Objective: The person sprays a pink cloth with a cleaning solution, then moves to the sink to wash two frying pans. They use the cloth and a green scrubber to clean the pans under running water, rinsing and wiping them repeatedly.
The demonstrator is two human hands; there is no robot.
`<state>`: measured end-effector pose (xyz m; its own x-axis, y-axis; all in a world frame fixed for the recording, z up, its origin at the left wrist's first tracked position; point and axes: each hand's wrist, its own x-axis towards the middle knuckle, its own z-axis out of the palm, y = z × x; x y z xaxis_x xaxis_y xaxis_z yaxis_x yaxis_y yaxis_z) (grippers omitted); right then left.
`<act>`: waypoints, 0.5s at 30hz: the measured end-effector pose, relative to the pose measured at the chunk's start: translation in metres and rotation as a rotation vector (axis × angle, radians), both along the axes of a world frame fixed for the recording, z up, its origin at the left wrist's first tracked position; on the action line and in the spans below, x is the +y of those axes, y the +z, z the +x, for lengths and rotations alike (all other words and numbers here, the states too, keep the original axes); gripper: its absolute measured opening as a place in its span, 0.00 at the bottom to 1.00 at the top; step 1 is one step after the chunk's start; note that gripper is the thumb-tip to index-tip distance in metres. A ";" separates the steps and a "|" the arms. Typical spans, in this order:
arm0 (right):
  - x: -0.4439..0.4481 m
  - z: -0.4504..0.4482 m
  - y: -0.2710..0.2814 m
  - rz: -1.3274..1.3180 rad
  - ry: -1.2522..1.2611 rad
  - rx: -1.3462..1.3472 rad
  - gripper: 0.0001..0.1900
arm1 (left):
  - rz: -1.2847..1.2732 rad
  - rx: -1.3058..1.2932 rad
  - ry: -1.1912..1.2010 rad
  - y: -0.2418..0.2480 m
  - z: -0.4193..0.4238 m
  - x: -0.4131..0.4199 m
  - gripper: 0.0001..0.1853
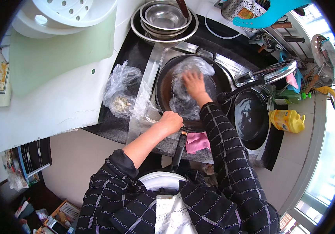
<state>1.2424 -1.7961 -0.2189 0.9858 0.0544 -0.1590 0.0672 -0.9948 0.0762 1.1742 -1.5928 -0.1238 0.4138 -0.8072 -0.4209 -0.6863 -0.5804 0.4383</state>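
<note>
A large dark wok (163, 84) sits over the metal sink, its black handle (179, 150) pointing towards me. Crumpled clear plastic (185, 109) lies inside it. My right hand (194, 84) rests on this plastic, palm down with fingers spread; whether they pinch any of it is hidden. At the wok's near left rim, my left hand (172, 121) is closed around the edge, its fingertips mostly out of sight. A pink cloth (198, 142) lies beside the handle on the counter edge. Left of the sink rests a clear plastic bag (122, 102) with pale scraps in it.
The chrome faucet (273, 74) reaches over the right side, above a dark oval pan (251, 117) holding water. A yellow bottle (287, 120) stands farther right. Nested metal bowls (166, 19) are behind the sink. White baskets (68, 14) and a pale green board (62, 55) occupy the upper left.
</note>
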 end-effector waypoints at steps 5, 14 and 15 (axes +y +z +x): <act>-0.066 -0.045 0.001 -0.130 0.030 -0.176 0.20 | 0.015 -0.003 0.004 0.004 0.001 -0.001 0.19; -0.013 -0.169 0.051 0.067 0.195 0.385 0.16 | 0.000 0.003 -0.015 0.006 0.004 -0.002 0.19; 0.001 -0.166 0.056 0.202 0.254 0.509 0.17 | 0.011 0.012 -0.013 0.005 0.005 -0.002 0.18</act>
